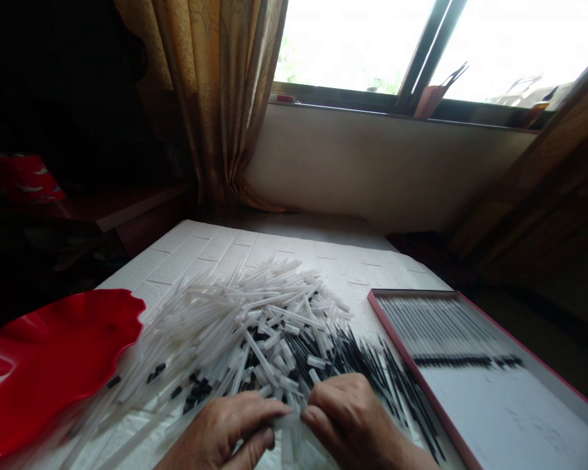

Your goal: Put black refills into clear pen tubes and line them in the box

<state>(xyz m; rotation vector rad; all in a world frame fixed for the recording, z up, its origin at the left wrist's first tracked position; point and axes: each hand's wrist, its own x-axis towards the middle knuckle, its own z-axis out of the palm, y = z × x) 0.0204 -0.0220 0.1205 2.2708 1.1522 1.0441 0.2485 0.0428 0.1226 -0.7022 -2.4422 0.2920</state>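
My left hand and my right hand meet at the bottom middle, thumbs and fingers closed in a pinch. Between their fingertips lies a short translucent plastic tube, partly hidden and blurred. Just beyond them spreads a big heap of long translucent plastic tubes, mixed with short clear sleeves. Small black caps lie by my left hand. Thin black pointed sticks fan out behind and beside my right hand.
To the right stands a shallow pink-edged box holding a row of clear tubes with black ends. A red wavy-rimmed tray sits at the left. The white brick-patterned tabletop reaches toward a wall, curtain and window.
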